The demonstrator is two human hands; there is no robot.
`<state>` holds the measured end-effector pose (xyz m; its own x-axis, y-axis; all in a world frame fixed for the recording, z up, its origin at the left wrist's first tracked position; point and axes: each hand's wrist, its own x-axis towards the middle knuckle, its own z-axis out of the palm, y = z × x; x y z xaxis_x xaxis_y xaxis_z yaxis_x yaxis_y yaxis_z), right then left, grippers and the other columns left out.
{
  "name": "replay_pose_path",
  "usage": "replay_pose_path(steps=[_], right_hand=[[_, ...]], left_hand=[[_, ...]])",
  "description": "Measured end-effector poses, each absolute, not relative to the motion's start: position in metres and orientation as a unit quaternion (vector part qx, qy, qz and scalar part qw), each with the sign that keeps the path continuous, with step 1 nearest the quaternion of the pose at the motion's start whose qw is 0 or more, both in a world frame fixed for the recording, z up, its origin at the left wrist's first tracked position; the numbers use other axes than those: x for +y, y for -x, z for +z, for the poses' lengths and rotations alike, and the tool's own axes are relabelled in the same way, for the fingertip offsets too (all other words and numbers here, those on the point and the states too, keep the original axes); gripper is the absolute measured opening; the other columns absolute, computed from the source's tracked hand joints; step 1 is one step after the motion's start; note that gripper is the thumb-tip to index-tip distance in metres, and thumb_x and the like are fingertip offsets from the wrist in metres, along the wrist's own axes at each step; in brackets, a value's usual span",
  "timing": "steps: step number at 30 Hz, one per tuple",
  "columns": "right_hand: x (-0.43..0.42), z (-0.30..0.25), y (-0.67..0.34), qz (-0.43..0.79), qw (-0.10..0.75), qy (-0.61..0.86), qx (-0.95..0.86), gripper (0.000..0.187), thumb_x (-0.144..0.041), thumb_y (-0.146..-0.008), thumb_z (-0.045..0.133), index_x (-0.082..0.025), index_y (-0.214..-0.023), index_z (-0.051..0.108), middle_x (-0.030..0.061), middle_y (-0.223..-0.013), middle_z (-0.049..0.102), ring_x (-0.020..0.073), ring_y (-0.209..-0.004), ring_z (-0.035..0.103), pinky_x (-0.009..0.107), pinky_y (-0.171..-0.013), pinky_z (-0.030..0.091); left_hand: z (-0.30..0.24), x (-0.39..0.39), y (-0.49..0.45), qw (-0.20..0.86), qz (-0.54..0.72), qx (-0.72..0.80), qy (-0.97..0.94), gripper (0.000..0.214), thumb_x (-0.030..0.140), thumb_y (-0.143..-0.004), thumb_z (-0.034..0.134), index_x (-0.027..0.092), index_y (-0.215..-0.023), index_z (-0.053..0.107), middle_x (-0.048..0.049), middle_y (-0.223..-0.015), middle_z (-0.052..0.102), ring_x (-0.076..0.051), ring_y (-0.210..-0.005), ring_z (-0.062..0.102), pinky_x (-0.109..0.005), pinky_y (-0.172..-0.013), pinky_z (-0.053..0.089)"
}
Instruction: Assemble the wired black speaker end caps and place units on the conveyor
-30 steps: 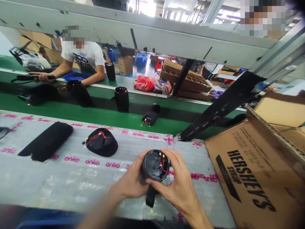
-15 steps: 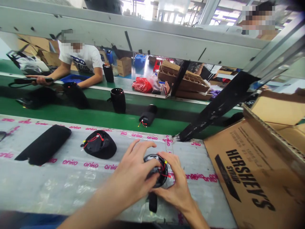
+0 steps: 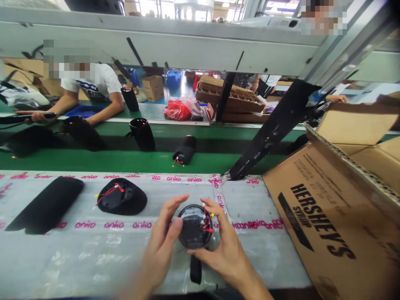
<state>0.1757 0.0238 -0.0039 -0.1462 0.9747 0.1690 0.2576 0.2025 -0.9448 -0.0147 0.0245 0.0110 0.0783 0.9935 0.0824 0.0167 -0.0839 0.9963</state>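
Both my hands are around a black cylindrical speaker (image 3: 195, 227) standing on end, its round dark top facing me. Red wires and a yellow-tipped lead stick out at the right of that top. My left hand (image 3: 161, 246) cups its left side with the thumb against the rim. My right hand (image 3: 220, 254) wraps its right side. Below the body, a black strap (image 3: 196, 270) hangs down. The speaker's lower body is hidden by my hands.
To the left on the film-covered bench (image 3: 93, 258) lie a black fabric sleeve (image 3: 45, 205) and a black domed part with red wires (image 3: 121, 196). A Hershey's cardboard box (image 3: 325, 221) stands at right. Several black speakers sit on the green conveyor (image 3: 93, 160), with a co-worker (image 3: 90, 85) beyond.
My left hand has slid off the speaker's top to its left side, uncovering the round top and wires. The speaker now stands more upright, and the view has shifted slightly.
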Motion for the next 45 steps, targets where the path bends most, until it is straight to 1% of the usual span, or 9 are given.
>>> replay_pose_path(steps=[4, 7, 9, 16, 22, 31, 35, 40, 45], right_hand=[[0.01, -0.01, -0.175, 0.513, 0.469, 0.432, -0.575, 0.089, -0.038, -0.075, 0.097, -0.04, -0.151, 0.051, 0.0057, -0.164, 0.055, 0.0334, -0.154, 0.052, 0.052, -0.128, 0.043], [0.004, -0.02, -0.172, 0.575, 0.54, 0.391, -0.474, 0.062, -0.054, -0.099, 0.073, -0.038, -0.155, 0.054, 0.0051, -0.163, 0.059, 0.0295, -0.153, 0.054, 0.045, -0.127, 0.046], [0.003, -0.026, -0.168, 0.552, 0.583, 0.427, -0.416, 0.042, -0.051, -0.106, 0.062, -0.036, -0.146, 0.066, 0.0044, -0.156, 0.066, 0.0271, -0.148, 0.06, 0.042, -0.124, 0.05], [-0.002, -0.021, -0.164, 0.483, 0.588, 0.503, -0.411, 0.037, -0.042, -0.096, 0.079, -0.031, -0.132, 0.08, 0.0092, -0.139, 0.079, 0.0321, -0.13, 0.075, 0.045, -0.113, 0.061], [-0.005, -0.027, -0.155, 0.535, 0.618, 0.449, -0.362, 0.039, -0.041, -0.1, 0.075, -0.031, -0.137, 0.072, 0.0112, -0.156, 0.067, 0.0322, -0.142, 0.066, 0.047, -0.118, 0.057], [-0.011, -0.007, -0.159, 0.503, 0.586, 0.519, -0.366, 0.042, -0.043, -0.093, 0.083, -0.031, -0.133, 0.08, 0.0094, -0.148, 0.072, 0.0362, -0.14, 0.068, 0.059, -0.124, 0.049], [-0.01, 0.002, -0.162, 0.487, 0.572, 0.539, -0.38, 0.042, -0.048, -0.092, 0.082, -0.029, -0.13, 0.082, 0.0106, -0.144, 0.075, 0.0388, -0.137, 0.069, 0.064, -0.123, 0.048], [-0.005, 0.005, -0.168, 0.478, 0.562, 0.533, -0.415, 0.042, -0.049, -0.091, 0.083, -0.029, -0.128, 0.083, 0.011, -0.145, 0.075, 0.0383, -0.139, 0.068, 0.064, -0.124, 0.047], [-0.003, 0.009, -0.174, 0.466, 0.536, 0.55, -0.439, 0.043, -0.053, -0.09, 0.083, -0.03, -0.126, 0.083, 0.0112, -0.142, 0.077, 0.0392, -0.137, 0.069, 0.066, -0.123, 0.047]], left_hand=[[-0.012, 0.014, -0.005, 0.516, 0.527, 0.478, -0.477, 0.054, 0.056, -0.113, 0.038, 0.026, -0.148, 0.064, -0.0075, -0.152, 0.067, -0.029, -0.139, 0.063, -0.037, -0.119, 0.048], [-0.016, 0.019, -0.016, 0.497, 0.55, 0.473, -0.476, 0.056, 0.058, -0.112, 0.036, 0.023, -0.141, 0.069, -0.0078, -0.143, 0.074, -0.028, -0.129, 0.069, -0.035, -0.11, 0.052], [-0.016, 0.023, -0.018, 0.494, 0.549, 0.472, -0.481, 0.057, 0.057, -0.113, 0.035, 0.022, -0.139, 0.07, -0.0079, -0.143, 0.074, -0.028, -0.129, 0.069, -0.035, -0.11, 0.052], [-0.013, 0.025, -0.013, 0.504, 0.531, 0.463, -0.5, 0.055, 0.056, -0.113, 0.036, 0.023, -0.138, 0.07, -0.0073, -0.142, 0.075, -0.029, -0.129, 0.069, -0.037, -0.107, 0.053], [-0.01, 0.025, -0.018, 0.519, 0.542, 0.445, -0.489, 0.053, 0.057, -0.112, 0.038, 0.023, -0.139, 0.069, -0.007, -0.142, 0.076, -0.028, -0.127, 0.071, -0.036, -0.105, 0.056], [-0.016, 0.026, 0.019, 0.449, 0.471, 0.422, -0.631, 0.071, 0.073, -0.108, 0.036, 0.027, -0.158, 0.056, -0.0105, -0.166, 0.055, -0.032, -0.154, 0.05, -0.045, -0.13, 0.035], [-0.019, 0.019, 0.04, 0.426, 0.42, 0.429, -0.677, 0.065, 0.062, -0.108, 0.049, 0.027, -0.164, 0.051, -0.0107, -0.169, 0.052, -0.032, -0.157, 0.048, -0.046, -0.131, 0.037], [-0.002, 0.019, 0.041, 0.523, 0.433, 0.412, -0.608, 0.064, 0.052, -0.11, 0.054, 0.029, -0.169, 0.041, -0.0101, -0.169, 0.053, -0.031, -0.155, 0.052, -0.047, -0.129, 0.042], [0.011, 0.028, 0.017, 0.505, 0.45, 0.454, -0.58, 0.047, 0.051, -0.113, 0.047, 0.025, -0.146, 0.067, -0.0089, -0.146, 0.073, -0.029, -0.135, 0.067, -0.041, -0.118, 0.048]])
